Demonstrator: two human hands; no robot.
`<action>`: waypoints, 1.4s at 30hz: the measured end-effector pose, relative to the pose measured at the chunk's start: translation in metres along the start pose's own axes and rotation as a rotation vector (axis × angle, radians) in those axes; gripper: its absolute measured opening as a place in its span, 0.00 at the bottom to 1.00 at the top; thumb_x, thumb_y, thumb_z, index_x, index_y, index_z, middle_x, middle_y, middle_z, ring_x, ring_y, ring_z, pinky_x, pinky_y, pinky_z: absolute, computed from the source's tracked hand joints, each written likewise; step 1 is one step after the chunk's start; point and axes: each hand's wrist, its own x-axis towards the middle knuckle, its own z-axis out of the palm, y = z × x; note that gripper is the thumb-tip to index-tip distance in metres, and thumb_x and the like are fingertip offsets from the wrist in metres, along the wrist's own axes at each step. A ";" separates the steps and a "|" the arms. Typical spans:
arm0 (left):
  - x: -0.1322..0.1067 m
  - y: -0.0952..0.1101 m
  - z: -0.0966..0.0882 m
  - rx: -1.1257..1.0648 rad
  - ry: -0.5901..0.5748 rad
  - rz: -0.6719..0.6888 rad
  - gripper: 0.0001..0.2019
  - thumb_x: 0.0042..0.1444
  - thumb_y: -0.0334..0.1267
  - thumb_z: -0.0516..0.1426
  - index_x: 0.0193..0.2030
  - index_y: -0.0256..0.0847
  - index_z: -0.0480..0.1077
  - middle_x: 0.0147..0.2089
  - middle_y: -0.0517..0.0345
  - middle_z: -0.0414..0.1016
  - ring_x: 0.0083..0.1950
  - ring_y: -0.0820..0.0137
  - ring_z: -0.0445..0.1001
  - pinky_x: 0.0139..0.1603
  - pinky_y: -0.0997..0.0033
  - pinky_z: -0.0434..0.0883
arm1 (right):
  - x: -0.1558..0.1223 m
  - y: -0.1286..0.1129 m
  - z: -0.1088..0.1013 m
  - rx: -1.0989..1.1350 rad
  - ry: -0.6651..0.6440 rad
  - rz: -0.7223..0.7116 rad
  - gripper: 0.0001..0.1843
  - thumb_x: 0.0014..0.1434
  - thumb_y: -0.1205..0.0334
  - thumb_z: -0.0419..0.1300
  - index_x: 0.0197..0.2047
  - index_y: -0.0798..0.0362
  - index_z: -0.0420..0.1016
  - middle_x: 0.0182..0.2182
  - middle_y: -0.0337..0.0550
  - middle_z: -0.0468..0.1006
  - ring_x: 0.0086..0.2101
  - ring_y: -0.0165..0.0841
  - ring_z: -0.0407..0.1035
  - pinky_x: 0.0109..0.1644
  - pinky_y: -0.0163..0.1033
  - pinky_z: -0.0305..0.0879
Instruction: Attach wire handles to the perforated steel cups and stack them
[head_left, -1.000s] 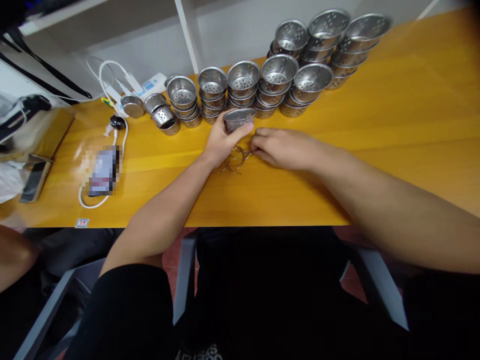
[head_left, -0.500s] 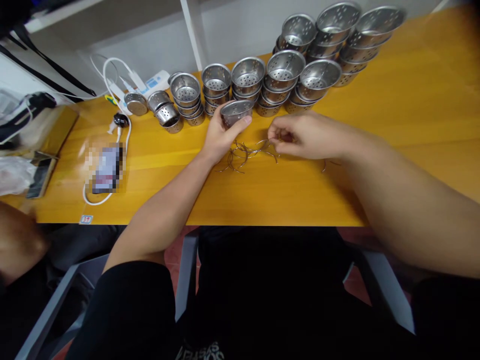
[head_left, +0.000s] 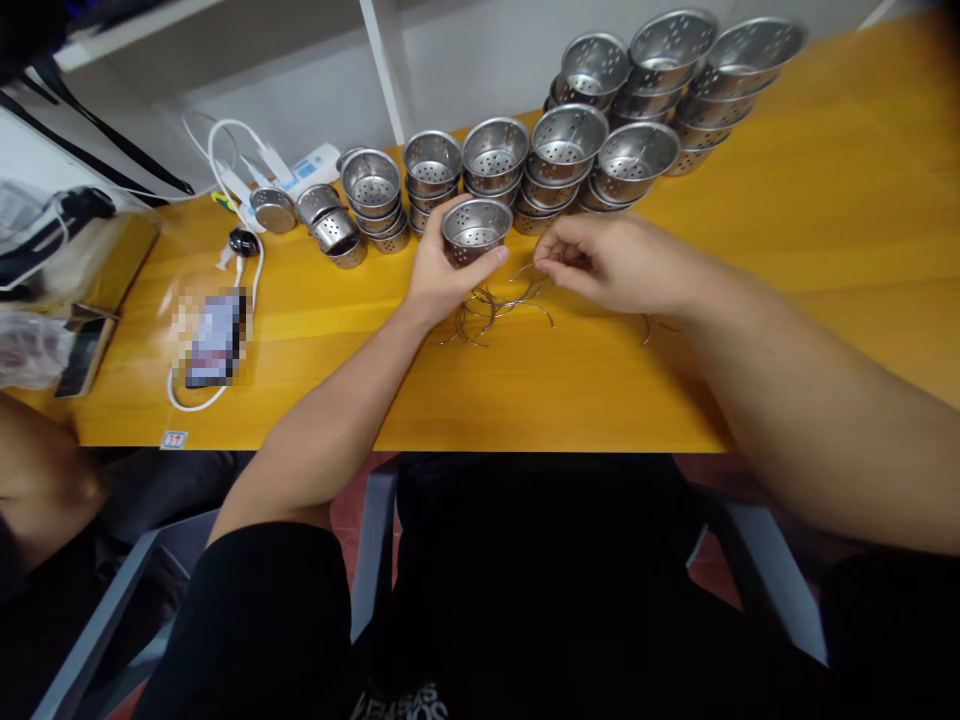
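My left hand (head_left: 441, 272) is wrapped round a perforated metal strainer cup (head_left: 477, 228), thumb along its near side, its open top tipped slightly toward me. To the right, my right hand (head_left: 611, 258) is closed in a pinch on a thin curved wire (head_left: 520, 270), whose free end points left toward the cup. Just below both hands lies a loose tangle of curved wires (head_left: 491, 308) on the yellow table (head_left: 570, 390). Another wire piece (head_left: 647, 330) rests under my right wrist.
Stacks of perforated metal cups (head_left: 495, 150) line the back of the table, with taller stacks (head_left: 671, 50) at the back right. At left are small tipped cups (head_left: 336, 230), a power strip (head_left: 311, 168), and a phone (head_left: 214, 340) with a white cable. Another person's arm (head_left: 45, 480) is at far left.
The strainer cup in my left hand has tilted so more of its perforated inside shows. My right hand has risen slightly, lifting the wire's end a little off the tangle.
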 end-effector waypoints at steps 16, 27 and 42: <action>-0.004 -0.012 0.002 0.142 -0.017 0.179 0.61 0.70 0.73 0.79 0.95 0.57 0.53 0.80 0.45 0.81 0.84 0.48 0.85 0.94 0.39 0.78 | 0.001 0.007 0.004 -0.015 0.119 -0.046 0.15 0.81 0.36 0.78 0.55 0.37 0.94 0.47 0.50 0.92 0.47 0.55 0.87 0.58 0.62 0.87; -0.008 0.013 0.002 0.198 0.018 0.173 0.52 0.70 0.60 0.82 0.93 0.60 0.65 0.83 0.45 0.78 0.85 0.47 0.83 0.93 0.38 0.80 | 0.005 0.017 0.005 0.060 0.490 -0.012 0.13 0.87 0.43 0.77 0.59 0.42 0.95 0.49 0.55 0.95 0.44 0.48 0.85 0.54 0.56 0.82; -0.007 0.023 0.013 0.086 -0.026 0.110 0.47 0.81 0.62 0.71 0.95 0.58 0.54 0.85 0.43 0.77 0.85 0.52 0.85 0.91 0.42 0.82 | 0.006 0.019 0.020 0.134 0.343 0.120 0.28 0.83 0.21 0.71 0.63 0.34 0.93 0.50 0.49 0.95 0.41 0.52 0.80 0.47 0.61 0.81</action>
